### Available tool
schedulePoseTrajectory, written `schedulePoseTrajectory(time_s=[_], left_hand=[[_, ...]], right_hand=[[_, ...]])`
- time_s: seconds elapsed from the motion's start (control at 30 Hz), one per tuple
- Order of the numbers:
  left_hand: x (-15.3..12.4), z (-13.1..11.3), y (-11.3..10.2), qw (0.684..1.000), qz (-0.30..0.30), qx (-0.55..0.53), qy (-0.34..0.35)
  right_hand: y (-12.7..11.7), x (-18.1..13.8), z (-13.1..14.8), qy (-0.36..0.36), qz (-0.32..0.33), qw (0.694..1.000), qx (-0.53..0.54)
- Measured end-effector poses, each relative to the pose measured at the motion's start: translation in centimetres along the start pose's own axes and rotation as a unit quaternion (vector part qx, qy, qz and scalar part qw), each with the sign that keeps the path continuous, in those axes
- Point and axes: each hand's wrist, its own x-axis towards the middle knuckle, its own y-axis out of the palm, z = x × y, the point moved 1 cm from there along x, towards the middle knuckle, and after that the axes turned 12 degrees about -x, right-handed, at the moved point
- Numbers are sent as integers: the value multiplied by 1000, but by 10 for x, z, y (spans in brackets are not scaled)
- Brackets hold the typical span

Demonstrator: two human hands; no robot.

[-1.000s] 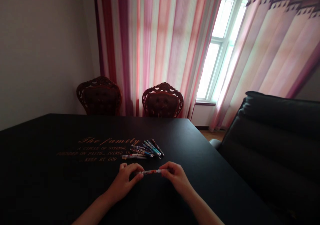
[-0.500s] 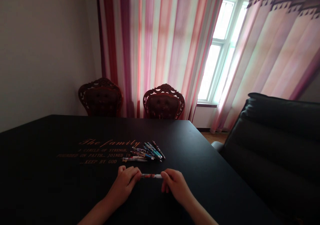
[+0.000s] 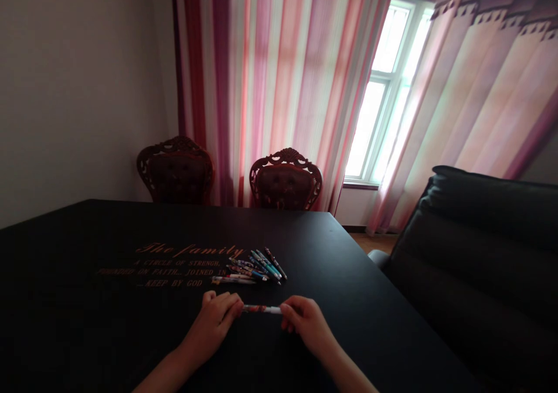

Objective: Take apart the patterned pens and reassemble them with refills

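Note:
A pen (image 3: 260,308) with a red-and-white patterned barrel and a white end lies level between my two hands, near the tabletop. Its left end is pinched by my left hand (image 3: 220,313), whose fingers hide that tip. At the white end, the thumb and fingers of my right hand (image 3: 303,318) are closed on it. Just beyond the hands, a loose pile of several pens (image 3: 255,266) in blue, white, red and dark colours rests on the black table (image 3: 108,335).
Gold lettering (image 3: 178,263) is printed on the table left of the pile. Two carved chairs (image 3: 285,185) (image 3: 176,175) stand at the far edge. A black leather armchair (image 3: 479,247) is on the right. Striped curtains (image 3: 279,90) hang by a window (image 3: 370,125).
Both hands still grip the pen. My left hand has shifted slightly left, and a little more of the pen's white end shows beside my right fingers.

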Motion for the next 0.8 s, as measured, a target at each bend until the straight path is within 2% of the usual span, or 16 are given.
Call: schedulePoseTrajectory(time_s=[0.2,0.37,0.6,0.8], left_hand=[[1,8,-11,1000,-19,8,-13],[3,11,-21,999,-27,15,-6],[-1,-1,-24,999,-10,27,36],[-2,-1,-26,997,-12,49,55]], right_hand=[[-26,4,-2,-30,-47,998,7],[-51,7,-7,-11,-40,999,-4],[-55,8,-15,-8,-20,1000,-14],[-55,8,-16,-10,-13,1000,-15]])
